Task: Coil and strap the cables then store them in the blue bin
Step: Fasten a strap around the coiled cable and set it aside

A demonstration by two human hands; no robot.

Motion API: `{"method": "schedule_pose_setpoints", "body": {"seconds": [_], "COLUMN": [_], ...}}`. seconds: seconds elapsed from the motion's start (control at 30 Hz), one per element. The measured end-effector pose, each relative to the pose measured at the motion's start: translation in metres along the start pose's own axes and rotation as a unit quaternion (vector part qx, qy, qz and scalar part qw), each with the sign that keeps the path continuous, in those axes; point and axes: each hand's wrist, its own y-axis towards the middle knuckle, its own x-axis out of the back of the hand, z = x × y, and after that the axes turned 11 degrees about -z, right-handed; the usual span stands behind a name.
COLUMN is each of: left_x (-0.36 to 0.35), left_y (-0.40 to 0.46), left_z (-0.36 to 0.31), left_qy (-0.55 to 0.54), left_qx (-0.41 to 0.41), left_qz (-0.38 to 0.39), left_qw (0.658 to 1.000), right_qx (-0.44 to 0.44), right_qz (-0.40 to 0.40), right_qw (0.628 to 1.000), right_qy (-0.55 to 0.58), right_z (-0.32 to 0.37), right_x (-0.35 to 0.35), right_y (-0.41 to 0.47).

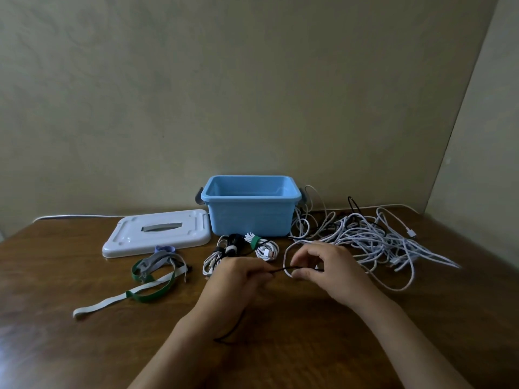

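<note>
Left hand (238,279): fingers curled round a thin black cable (283,269), gripping it just above the worktop, near the middle of the view.
Right hand (328,269): thumb and fingertips pinch the same black cable a little to the right of the left hand — the two hands sit close together, with a short taut stretch of cable between them.
Thin black cable: from the left hand it trails down past the wrist and ends in a small loop on the brown wooden worktop (280,346).
Loose cables (373,240): a tangled heap of white cords, with a dark one among them, lies on the worktop to the right of the bin and beyond the right hand; one white loop curls round in front of the right hand.
Strapped coils (241,252): several bundled cables, white and black, lie on the worktop just in front of the bin — one white coil is bound by a green strap.
Light blue plastic bin (252,211): stands open at the back of the worktop near the wall; nothing can be made out inside it from this angle.
White plastic lid (157,234): lies flat on the worktop to the left of the bin.
Spare straps (151,279): green, grey and white bands lie loose on the worktop in front of the lid, left of the left hand.
</note>
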Motion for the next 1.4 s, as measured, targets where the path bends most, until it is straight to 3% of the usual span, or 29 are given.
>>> {"method": "schedule_pose_setpoints", "body": {"seconds": [0.13, 0.27, 0.37, 0.43, 0.57, 0.7, 0.8, 0.9, 0.97, 1.07, 1.23, 1.4], "left_x": [0.011, 0.016, 0.012, 0.011, 0.024, 0.025, 0.029, 0.036, 0.040, 0.047, 0.060, 0.062], "left_y": [0.003, 0.004, 0.003, 0.008, -0.002, 0.008, 0.007, 0.009, 0.002, 0.005, 0.000, 0.001], "left_z": [0.007, 0.007, 0.005, 0.009, -0.008, 0.033, 0.051, -0.008, -0.005, 0.009, 0.013, 0.014], "left_qy": [-0.036, -0.029, 0.014, 0.028, -0.068, -0.178, -0.186, -0.215, -0.239, -0.254, -0.437, -0.422], "left_qx": [0.043, 0.036, 0.000, 0.023, 0.036, 0.148, 0.111, 0.093, 0.070, 0.129, 0.208, 0.191], "left_qz": [-0.067, -0.062, -0.115, -0.127, -0.084, 0.033, 0.042, -0.086, -0.114, -0.157, -0.169, -0.159], "left_qw": [0.996, 0.997, 0.993, 0.991, 0.993, 0.972, 0.975, 0.968, 0.962, 0.945, 0.858, 0.872], "right_qx": [-0.035, -0.023, 0.000, 0.015, 0.017, 0.019, 0.038, 0.052, 0.063, 0.055, 0.104, 0.089], "right_qz": [0.024, -0.013, -0.058, -0.055, -0.024, -0.053, -0.075, -0.070, -0.065, -0.074, 0.035, 0.105], "right_qw": [0.995, 0.999, 0.998, 0.996, 0.993, 0.991, 0.990, 0.989, 0.987, 0.990, 0.992, 0.975], "right_qy": [-0.086, -0.034, 0.040, 0.072, 0.111, 0.118, 0.115, 0.118, 0.134, 0.111, 0.059, 0.172], "right_z": [-0.011, -0.007, 0.006, 0.014, 0.029, 0.045, 0.059, 0.070, 0.071, 0.067, 0.070, 0.079], "right_x": [0.008, 0.007, -0.002, -0.010, -0.030, -0.040, -0.044, -0.051, -0.055, -0.058, -0.084, -0.098], "right_y": [0.002, 0.001, -0.003, -0.005, -0.009, -0.004, 0.004, 0.007, 0.009, 0.013, 0.012, 0.001]}}
